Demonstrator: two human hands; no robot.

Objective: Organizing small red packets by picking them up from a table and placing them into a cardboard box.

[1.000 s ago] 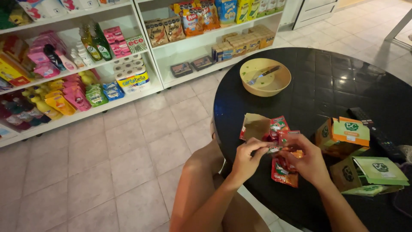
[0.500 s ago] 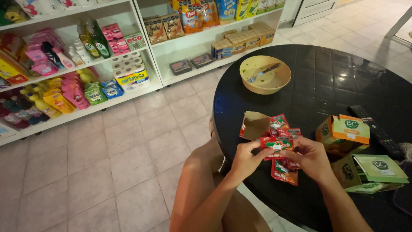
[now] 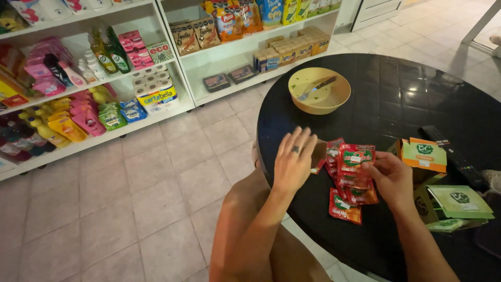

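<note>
Black round table (image 3: 417, 99), glossy red sachets (image 3: 355, 156)

Bare bench (image 3: 396, 99) between bowl (image 3: 319, 90) and sachets (image 3: 350, 177); boxes (image 3: 424, 155) and remote (image 3: 453, 155) crowd right side.

On the round table (image 3: 396, 104), sauce sachets (image 3: 350, 177) lie between the left hand (image 3: 293, 159) and the right hand (image 3: 390, 176). Beyond the hands stands a bowl (image 3: 319, 95) with a fork (image 3: 316, 87) in it. Right of the right hand sit small cartons (image 3: 424, 154), a remote control (image 3: 453, 154) behind them.
</note>
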